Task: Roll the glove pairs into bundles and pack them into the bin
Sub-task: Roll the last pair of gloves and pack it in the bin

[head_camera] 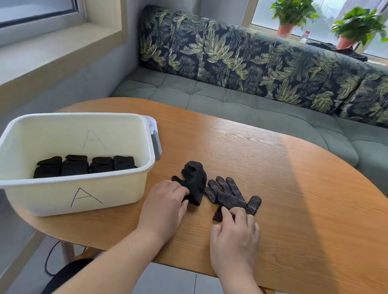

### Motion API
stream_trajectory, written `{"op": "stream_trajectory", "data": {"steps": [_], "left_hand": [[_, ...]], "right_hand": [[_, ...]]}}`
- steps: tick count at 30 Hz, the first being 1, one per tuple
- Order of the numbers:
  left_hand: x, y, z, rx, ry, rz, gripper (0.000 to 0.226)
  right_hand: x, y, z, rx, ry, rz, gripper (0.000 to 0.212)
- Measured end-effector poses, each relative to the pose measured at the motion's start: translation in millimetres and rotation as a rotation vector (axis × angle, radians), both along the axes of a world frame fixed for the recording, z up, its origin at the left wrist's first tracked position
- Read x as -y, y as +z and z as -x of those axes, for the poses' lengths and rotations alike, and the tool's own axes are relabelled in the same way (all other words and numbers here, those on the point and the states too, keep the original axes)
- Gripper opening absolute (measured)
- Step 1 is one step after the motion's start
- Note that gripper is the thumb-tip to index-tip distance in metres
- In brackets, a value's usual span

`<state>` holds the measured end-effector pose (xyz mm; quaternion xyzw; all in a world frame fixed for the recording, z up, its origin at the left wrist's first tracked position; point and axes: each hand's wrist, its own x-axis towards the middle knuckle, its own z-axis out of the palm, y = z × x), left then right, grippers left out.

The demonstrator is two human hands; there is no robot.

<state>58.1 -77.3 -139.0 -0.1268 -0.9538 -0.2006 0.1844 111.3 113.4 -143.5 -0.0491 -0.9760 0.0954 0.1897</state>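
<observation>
- Glove bundles (75, 167): four, in a row inside the bin (49, 196), table's left.
- Left hand (164, 204): pinches the crumpled plain glove (193, 180); flatten it first.
- Dotted glove (231, 195): flat, just beside; right hand (237, 234) pinches its cuff. Align cuffs, roll tightly.

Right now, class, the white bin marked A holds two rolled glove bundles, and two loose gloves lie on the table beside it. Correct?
Not quite. The head view shows four rolled glove bundles in the white bin, not two. Two loose gloves do lie on the table beside it.
</observation>
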Motion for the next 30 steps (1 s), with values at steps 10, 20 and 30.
{"op": "stream_trajectory", "data": {"steps": [10,20,30], "left_hand": [[5.8,-4.7,-34.4,-0.098,-0.070,0.153,0.038],[8.7,-0.7,-43.7,-0.102,-0.088,0.196,0.016],[-3.3,98.6,-21.3,-0.012,-0.019,-0.439,0.018]], "right_hand": [[0.9,-0.6,1.9,-0.018,0.065,-0.023,0.032],[-1.2,2.0,5.4,0.138,0.133,-0.023,0.052],[0.6,-3.7,4.8,-0.105,0.070,0.059,0.027]]}}
